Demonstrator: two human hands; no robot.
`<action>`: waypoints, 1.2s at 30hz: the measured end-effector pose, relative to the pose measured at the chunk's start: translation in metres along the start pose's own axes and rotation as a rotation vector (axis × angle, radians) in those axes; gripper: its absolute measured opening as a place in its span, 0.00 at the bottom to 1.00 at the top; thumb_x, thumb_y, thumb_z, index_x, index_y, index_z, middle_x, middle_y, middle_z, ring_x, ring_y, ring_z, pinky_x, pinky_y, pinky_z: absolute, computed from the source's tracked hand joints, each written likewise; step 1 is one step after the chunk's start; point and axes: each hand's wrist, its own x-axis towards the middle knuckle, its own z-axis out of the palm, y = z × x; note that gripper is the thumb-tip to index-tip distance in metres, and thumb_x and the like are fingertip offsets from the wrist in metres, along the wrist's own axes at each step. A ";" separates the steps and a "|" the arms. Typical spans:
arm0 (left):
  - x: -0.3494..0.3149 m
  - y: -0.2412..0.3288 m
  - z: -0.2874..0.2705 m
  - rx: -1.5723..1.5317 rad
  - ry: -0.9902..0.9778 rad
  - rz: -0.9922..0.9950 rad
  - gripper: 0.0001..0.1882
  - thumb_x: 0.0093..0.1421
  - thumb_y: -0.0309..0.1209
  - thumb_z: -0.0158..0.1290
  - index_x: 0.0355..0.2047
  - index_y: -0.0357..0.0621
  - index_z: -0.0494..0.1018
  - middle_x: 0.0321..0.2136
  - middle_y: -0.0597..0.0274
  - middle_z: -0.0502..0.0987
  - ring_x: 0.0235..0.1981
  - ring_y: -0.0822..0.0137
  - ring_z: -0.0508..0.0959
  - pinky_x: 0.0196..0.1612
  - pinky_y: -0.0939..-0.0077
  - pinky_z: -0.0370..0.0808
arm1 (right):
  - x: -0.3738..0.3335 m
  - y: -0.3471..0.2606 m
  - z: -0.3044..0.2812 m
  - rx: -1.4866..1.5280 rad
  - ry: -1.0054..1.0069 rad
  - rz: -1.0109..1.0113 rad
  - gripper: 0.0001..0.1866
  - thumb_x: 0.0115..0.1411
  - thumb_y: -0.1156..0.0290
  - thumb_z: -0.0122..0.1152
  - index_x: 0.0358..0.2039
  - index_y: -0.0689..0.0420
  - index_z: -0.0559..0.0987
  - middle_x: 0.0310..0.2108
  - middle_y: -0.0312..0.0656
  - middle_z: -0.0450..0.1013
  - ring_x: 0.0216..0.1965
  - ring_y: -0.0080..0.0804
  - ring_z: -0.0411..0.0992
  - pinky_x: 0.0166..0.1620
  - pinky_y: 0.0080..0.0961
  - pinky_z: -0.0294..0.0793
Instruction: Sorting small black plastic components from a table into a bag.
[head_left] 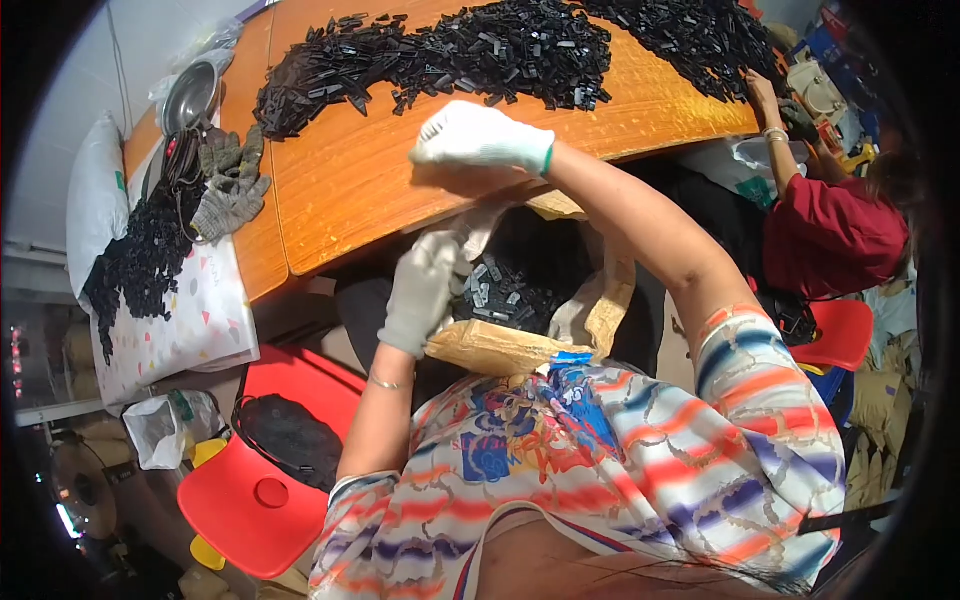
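Observation:
My right hand (482,137), in a white knit glove with a green cuff, is closed above the near part of the wooden table. Whatever its fingers may hold is hidden. Lower and to the left, my left hand (420,290) wears a greyish glove and has its fingers curled beside the mouth of a brown paper sack (510,345). Whether it grips the sack's edge or a small part cannot be made out. Small black plastic pieces (495,288) lie inside the sack, which rests open at my lap. Beyond my right hand spreads a long heap of similar black pieces (500,55).
Another black heap (690,45) lies at the table's far right, where a person in a dark red top (835,235) reaches in. At left are a metal bowl (190,95), spare grey gloves (230,185) and a dotted white sheet (190,335) bearing black pieces. A red chair (265,500) stands below.

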 end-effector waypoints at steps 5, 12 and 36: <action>0.020 0.038 -0.022 0.600 0.210 0.134 0.18 0.58 0.31 0.51 0.50 0.59 0.71 0.40 0.53 0.77 0.41 0.50 0.77 0.43 0.61 0.73 | 0.046 0.012 0.002 -0.389 0.333 0.173 0.14 0.56 0.56 0.55 0.34 0.50 0.82 0.31 0.45 0.78 0.32 0.43 0.76 0.38 0.36 0.73; 0.169 0.018 -0.097 1.049 0.417 0.280 0.11 0.60 0.32 0.48 0.43 0.61 0.73 0.38 0.56 0.75 0.38 0.54 0.77 0.39 0.59 0.74 | 0.079 0.009 0.002 -0.569 0.192 0.302 0.13 0.52 0.60 0.58 0.32 0.54 0.82 0.30 0.48 0.78 0.32 0.45 0.77 0.33 0.41 0.74; 0.129 0.016 -0.074 -0.665 0.271 0.057 0.14 0.64 0.32 0.50 0.48 0.38 0.68 0.32 0.64 0.71 0.30 0.72 0.73 0.30 0.79 0.73 | 0.000 -0.005 0.005 0.051 0.438 0.204 0.08 0.57 0.71 0.56 0.33 0.59 0.80 0.32 0.47 0.77 0.36 0.37 0.75 0.39 0.29 0.73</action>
